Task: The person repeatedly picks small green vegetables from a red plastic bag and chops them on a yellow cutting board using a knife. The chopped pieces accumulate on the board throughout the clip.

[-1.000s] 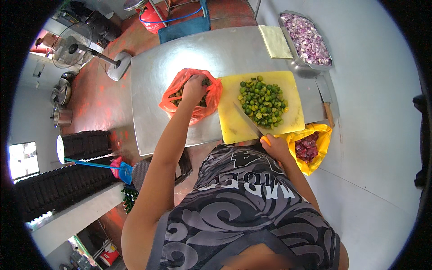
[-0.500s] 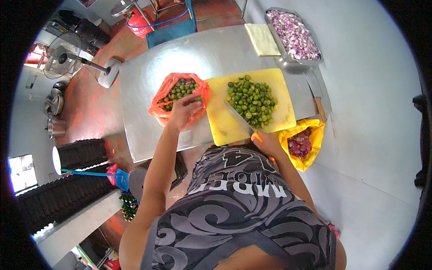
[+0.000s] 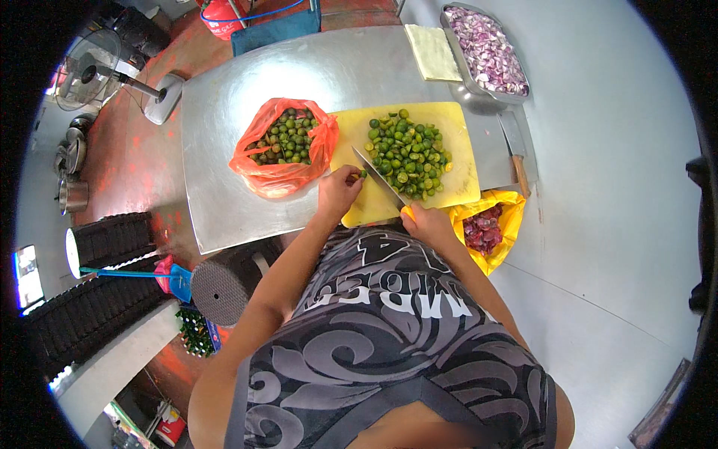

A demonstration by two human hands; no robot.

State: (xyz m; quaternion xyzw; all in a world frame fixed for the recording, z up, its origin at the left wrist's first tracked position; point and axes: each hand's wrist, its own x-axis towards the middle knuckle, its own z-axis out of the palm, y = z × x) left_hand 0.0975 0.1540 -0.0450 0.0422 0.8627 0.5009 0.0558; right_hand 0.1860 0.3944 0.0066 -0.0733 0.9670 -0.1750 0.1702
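My left hand (image 3: 340, 190) is at the left edge of the yellow cutting board (image 3: 464, 161), pinching a small green lime (image 3: 363, 173) in its fingertips. My right hand (image 3: 428, 221) grips the yellow-orange handle of a kitchen knife (image 3: 378, 175), its blade slanting up and left across the board, with the tip close to the lime. A heap of cut limes (image 3: 407, 153) covers the middle of the board. Left of the board stands an open orange plastic bag (image 3: 262, 182) with whole limes (image 3: 288, 135) inside.
A second knife with a wooden handle (image 3: 519, 173) lies at the table's right edge. Behind it are a metal tray of chopped red onions (image 3: 486, 52) and a folded pale cloth (image 3: 432, 52). A yellow bag (image 3: 513, 221) with dark red pieces stands near right. The steel table (image 3: 213, 191) extends left.
My left hand has left the orange bag and moved right to the board with a lime in its fingers. The knife stays in my right hand, its tip raised towards the lime.
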